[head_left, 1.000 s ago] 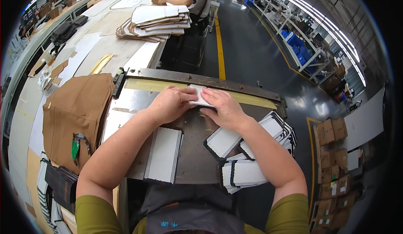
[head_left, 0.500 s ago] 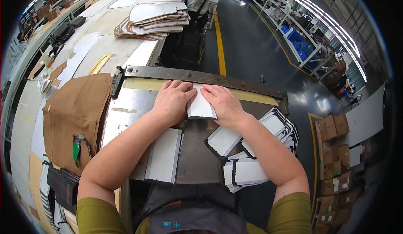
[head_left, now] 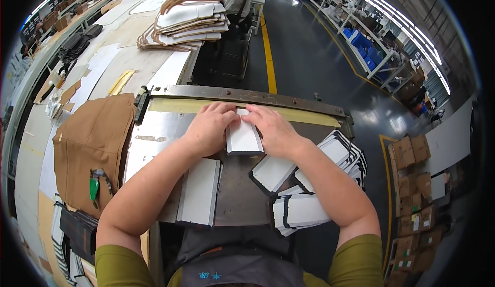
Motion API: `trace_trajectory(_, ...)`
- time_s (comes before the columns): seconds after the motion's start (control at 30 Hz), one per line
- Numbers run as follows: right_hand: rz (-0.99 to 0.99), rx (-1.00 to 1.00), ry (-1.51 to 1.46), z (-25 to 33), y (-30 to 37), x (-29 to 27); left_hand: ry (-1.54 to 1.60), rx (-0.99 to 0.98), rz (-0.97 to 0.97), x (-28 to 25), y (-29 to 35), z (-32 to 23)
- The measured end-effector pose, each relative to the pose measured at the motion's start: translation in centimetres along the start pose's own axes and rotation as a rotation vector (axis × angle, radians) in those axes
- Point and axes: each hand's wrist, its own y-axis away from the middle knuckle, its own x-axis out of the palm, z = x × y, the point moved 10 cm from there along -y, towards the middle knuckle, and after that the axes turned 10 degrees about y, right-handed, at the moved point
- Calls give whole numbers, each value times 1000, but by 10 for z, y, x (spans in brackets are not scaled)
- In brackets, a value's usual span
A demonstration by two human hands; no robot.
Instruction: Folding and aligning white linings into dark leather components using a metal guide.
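My left hand (head_left: 210, 128) and my right hand (head_left: 276, 131) grip the two sides of a small white panel with grey side strips and a dark near edge (head_left: 244, 138). Bent fingers of both hands meet its far end, and what the fingertips pinch there is partly hidden. The panel lies on a metal work plate (head_left: 234, 181), just short of a yellow strip (head_left: 309, 118) and a long metal bar (head_left: 237, 95). Similar white panels (head_left: 200, 191) rest near my left forearm. More panels (head_left: 304, 210) lie in overlapping piles beside and under my right forearm.
Left of the plate is folded brown fabric (head_left: 90, 142) with a green-handled tool (head_left: 94, 186) on it. Dark panels (head_left: 80, 230) are stacked below. On the long table, a co-worker's hand (head_left: 172, 2) rests on stacked white panels (head_left: 191, 20). Cardboard boxes (head_left: 412, 150) stand at right.
Both hands have drawn the small panel slightly toward me, away from the metal bar. The co-worker's hand has come down onto the far stack, and the brown sheet held there is out of sight.
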Motion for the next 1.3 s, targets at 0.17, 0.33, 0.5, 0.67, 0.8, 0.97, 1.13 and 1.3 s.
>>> trace_trajectory(0.17, 244, 120, 76, -9, -12, -10, 42, -34, 6, -2, -4, 16)
trace_trajectory(0.33, 375, 205, 88, -15, -4, -33, -41, 31, 122, -25, -1, -1)
trace_trajectory(0.5, 842, 41, 180, 10, 57, -33, -129, 248, 261, -58, 68, -39)
trace_trajectory(0.67, 651, -125, 346, 33, 72, -28, -175, 189, 391, -43, 101, -65)
trace_trajectory(0.8, 551, -107, 253, 30, 61, -21, 26, 249, 365, -3, 73, -93)
trace_trajectory(0.97, 321, -59, 64, 12, 48, -30, -68, 221, 263, 24, 33, -89)
trace_trajectory(1.13, 329, 82, -126, -12, 55, -35, -111, 340, 240, 31, 25, -94)
trace_trajectory(1.3, 169, -48, 32, 2, 42, -38, 38, 364, 57, -10, 14, -80)
